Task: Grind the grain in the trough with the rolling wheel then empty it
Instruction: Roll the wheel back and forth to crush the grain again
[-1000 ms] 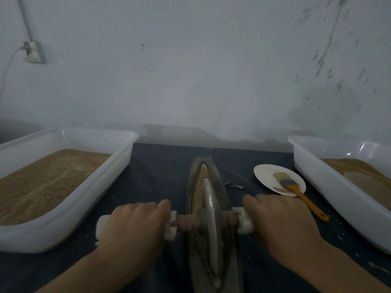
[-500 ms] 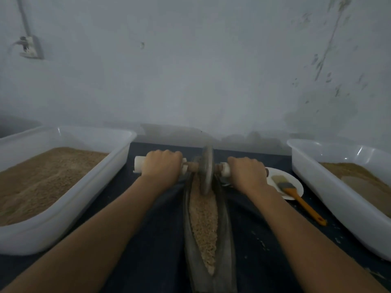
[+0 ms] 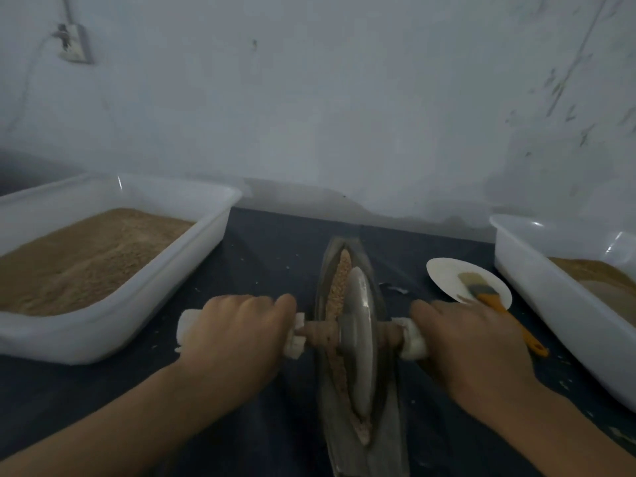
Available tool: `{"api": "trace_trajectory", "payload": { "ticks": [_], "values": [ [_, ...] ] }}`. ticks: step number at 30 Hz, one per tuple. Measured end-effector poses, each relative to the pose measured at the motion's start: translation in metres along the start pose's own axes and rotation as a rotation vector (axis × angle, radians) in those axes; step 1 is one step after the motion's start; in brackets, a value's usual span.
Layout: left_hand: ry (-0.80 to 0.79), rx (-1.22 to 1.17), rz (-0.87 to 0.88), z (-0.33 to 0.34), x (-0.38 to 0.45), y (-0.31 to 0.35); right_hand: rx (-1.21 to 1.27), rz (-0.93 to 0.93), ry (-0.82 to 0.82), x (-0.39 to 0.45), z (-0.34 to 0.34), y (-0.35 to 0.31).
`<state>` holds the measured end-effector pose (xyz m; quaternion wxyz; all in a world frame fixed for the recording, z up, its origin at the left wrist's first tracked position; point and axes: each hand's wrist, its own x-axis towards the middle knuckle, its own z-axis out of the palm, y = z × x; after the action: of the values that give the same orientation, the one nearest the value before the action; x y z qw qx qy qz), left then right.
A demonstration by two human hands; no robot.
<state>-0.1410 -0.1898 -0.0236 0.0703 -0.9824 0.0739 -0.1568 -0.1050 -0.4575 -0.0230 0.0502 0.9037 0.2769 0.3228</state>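
A narrow boat-shaped metal trough (image 3: 385,311) lies lengthwise on the dark table, holding tan grain (image 3: 340,280). The metal rolling wheel (image 3: 358,339) stands upright in the trough's middle on a wooden axle with white-wrapped handles. My left hand (image 3: 237,335) grips the left handle. My right hand (image 3: 471,346) grips the right handle. Grain shows ahead of the wheel and at its near end.
A large white tub (image 3: 144,297) of brown grain stands at the left. Another white tub (image 3: 550,294) with ground material stands at the right. A small white plate (image 3: 447,273) carries an orange-handled brush (image 3: 495,301) just right of the trough. A wall rises behind the table.
The wheel rolled from mid-trough to the far end and has come back toward me to the middle. Both hands kept their grip on the handles.
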Motion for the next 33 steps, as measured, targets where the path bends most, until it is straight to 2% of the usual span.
{"api": "trace_trajectory", "payload": {
  "ticks": [3,5,11,17,21,25,30,33],
  "values": [
    [-0.004,-0.032,-0.036,0.016,0.032,-0.003,-0.069,0.033,-0.079,0.023,0.024,0.006],
    [0.071,-0.011,-0.056,0.029,0.064,-0.006,-0.165,0.086,-0.149,0.051,0.045,0.015],
    [0.139,0.019,-0.112,0.043,0.127,-0.014,-0.218,0.172,-0.132,0.112,0.079,0.030],
    [0.099,0.039,-0.046,0.026,0.089,-0.003,-0.092,0.160,-0.174,0.068,0.060,0.022],
    [0.097,0.049,0.032,0.001,0.030,0.004,0.023,0.058,-0.062,0.011,0.022,0.012],
    [0.049,0.054,0.052,-0.010,0.001,0.003,0.021,0.020,-0.057,-0.006,-0.004,0.006],
    [0.039,0.061,0.009,0.010,0.040,0.000,-0.029,0.129,-0.261,0.021,0.023,0.011],
    [0.092,0.053,-0.018,0.030,0.086,-0.007,-0.052,0.180,-0.254,0.058,0.048,0.020]
  ]
}}
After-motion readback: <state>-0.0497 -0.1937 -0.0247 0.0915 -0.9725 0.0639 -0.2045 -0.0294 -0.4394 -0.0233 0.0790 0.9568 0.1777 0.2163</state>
